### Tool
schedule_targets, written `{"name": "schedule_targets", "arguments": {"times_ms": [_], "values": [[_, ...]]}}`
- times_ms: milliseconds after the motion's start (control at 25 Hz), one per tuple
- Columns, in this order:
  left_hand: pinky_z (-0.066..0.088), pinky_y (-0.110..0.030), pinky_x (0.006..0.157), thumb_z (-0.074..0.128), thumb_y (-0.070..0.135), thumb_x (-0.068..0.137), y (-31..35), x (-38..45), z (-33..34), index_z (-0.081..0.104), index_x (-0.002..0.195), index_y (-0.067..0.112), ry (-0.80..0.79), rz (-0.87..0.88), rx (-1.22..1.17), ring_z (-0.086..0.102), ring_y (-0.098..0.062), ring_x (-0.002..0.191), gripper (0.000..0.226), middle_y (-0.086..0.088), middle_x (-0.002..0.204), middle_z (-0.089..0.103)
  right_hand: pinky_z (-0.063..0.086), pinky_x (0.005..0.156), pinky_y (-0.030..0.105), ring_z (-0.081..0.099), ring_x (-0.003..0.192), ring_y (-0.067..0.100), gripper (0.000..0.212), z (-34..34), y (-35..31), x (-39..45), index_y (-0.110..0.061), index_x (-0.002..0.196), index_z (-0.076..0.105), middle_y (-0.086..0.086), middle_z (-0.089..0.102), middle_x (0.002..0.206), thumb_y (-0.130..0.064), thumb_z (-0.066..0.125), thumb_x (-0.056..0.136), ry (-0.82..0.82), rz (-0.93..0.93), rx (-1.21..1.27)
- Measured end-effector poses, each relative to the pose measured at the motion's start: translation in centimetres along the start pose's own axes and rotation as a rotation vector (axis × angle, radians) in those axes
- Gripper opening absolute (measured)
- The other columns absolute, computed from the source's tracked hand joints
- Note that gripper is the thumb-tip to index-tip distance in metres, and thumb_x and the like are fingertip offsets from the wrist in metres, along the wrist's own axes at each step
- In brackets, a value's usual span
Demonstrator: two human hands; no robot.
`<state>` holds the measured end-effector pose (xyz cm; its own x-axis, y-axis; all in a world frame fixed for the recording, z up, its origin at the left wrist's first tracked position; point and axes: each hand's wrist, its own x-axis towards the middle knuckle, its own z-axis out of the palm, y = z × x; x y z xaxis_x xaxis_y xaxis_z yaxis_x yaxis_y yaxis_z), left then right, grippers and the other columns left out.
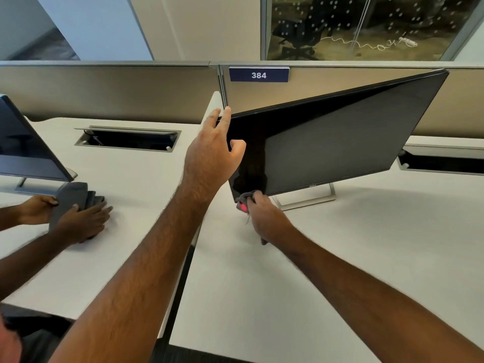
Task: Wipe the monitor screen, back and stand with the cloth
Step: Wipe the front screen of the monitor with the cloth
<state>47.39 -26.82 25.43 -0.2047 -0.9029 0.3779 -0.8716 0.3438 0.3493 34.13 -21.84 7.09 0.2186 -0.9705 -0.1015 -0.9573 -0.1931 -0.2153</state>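
Note:
A black monitor (340, 137) stands on a silver stand (306, 199) on the white desk (327, 258), its screen dark and turned toward me. My left hand (213, 155) grips the monitor's left edge near the top corner, fingers behind it and thumb on the front. My right hand (264, 213) holds a grey cloth (245, 197) bunched against the screen's bottom left corner. Part of the cloth hangs below my hand, and a red patch shows on it.
At the left, another person's two hands (78, 218) press a second grey cloth (72, 197) on the adjoining desk beside another monitor (26, 148). Open cable trays (128, 138) sit at the back of the desks. A partition with a "384" sign (258, 74) runs behind.

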Motion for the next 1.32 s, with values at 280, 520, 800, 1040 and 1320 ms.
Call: {"name": "schedule_targets", "arguments": {"times_ms": [280,520,800,1040,1320], "values": [[0.043,-0.019,0.084,0.055,0.028,0.101,0.0,-0.2,-0.2,0.038,0.159,0.012,-0.005,0.005,0.020,0.061,-0.023,0.126,0.062,-0.011,0.163,0.039,0.049,0.090,0.036,0.050,0.117,0.027,0.048,1.2,-1.6,-0.4,-0.013,0.144,0.049,0.015,0.046,0.141,-0.014,0.062,0.097,-0.037,-0.232,-0.043],[0.054,-0.038,0.103,0.052,0.030,0.102,-0.6,0.5,0.5,0.042,0.155,0.011,0.008,0.030,0.068,0.042,-0.028,0.148,0.058,-0.011,0.159,0.045,0.050,0.089,0.036,0.050,0.112,0.023,0.039,0.1,4.1,-3.3,-0.021,0.138,0.057,0.009,0.051,0.127,-0.022,0.064,0.099,-0.044,-0.189,-0.057],[0.022,-0.056,0.127,0.049,0.031,0.101,1.6,1.7,1.4,0.043,0.151,0.000,0.017,0.067,0.239,0.018,-0.043,0.156,0.058,-0.020,0.157,0.045,0.045,0.099,0.044,0.047,0.120,0.030,0.057,-1.2,12.9,-6.2,-0.017,0.142,0.048,0.012,0.048,0.134,-0.021,0.072,0.091,-0.053,0.066,0.009],[0.012,-0.050,0.130,0.046,0.038,0.104,6.4,3.5,4.2,0.039,0.155,0.003,0.017,0.155,0.253,0.020,-0.037,0.157,0.062,-0.017,0.160,0.043,0.030,0.120,0.040,0.036,0.146,0.030,0.070,2.5,16.9,-7.1,-0.014,0.159,0.026,0.011,0.033,0.162,-0.042,0.055,0.101,0.002,0.181,0.050],[0.020,-0.046,0.129,0.045,0.039,0.103,7.7,3.9,6.4,0.053,0.146,0.005,0.223,0.159,0.200,0.043,-0.029,0.147,0.055,-0.012,0.144,0.061,0.027,0.119,0.048,0.038,0.145,0.041,0.064,6.8,19.8,-5.1,-0.008,0.154,0.040,0.016,0.039,0.159,-0.016,0.065,0.096,0.080,0.077,0.113]]}}
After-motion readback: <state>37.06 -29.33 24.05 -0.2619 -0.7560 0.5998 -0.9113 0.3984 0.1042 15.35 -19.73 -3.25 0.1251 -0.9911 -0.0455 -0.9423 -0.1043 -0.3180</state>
